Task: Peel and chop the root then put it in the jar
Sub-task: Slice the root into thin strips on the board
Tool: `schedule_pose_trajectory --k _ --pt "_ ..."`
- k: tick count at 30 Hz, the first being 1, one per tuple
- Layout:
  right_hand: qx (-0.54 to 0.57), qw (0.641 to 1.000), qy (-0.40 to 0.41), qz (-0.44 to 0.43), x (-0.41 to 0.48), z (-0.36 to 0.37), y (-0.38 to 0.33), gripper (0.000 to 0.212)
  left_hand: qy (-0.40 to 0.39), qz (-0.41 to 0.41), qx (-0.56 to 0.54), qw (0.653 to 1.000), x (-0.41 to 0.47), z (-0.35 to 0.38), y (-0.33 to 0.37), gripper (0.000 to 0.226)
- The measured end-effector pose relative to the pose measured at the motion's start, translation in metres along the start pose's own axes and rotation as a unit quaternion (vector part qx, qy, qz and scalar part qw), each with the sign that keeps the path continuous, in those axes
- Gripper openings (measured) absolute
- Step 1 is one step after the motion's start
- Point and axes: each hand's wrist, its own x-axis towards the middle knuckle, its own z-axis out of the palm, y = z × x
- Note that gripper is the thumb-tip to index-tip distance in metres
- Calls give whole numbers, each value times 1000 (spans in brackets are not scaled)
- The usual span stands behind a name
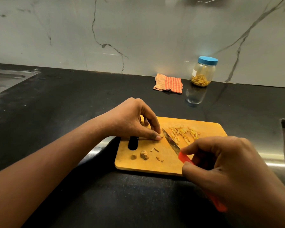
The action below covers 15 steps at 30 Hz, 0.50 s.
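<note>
One root piece (162,135) between left fingers (152,124)

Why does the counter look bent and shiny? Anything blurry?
Head view: the wide lens bows the counter; its glossy top mirrors the jar; glare glows on the wall beside it; the right hand gripping the knife, nearest the camera, looks soft; the left hand pinching the root is sharp.
</note>
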Motion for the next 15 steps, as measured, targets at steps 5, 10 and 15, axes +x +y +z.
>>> schedule_pose_trajectory --k 5,10,15 --pt "7 1000 -8 -4 -1 -1 -2 25 -12 -7 1 1000 0 -1 0 13" --pt "0 1000 -19 -16 0 0 -4 27 -3 -11 2 1000 0 -1 1 14" --pt "-21 999 -12 -22 1 1 -4 26 3 -9 -4 1000 0 -1 1 14"
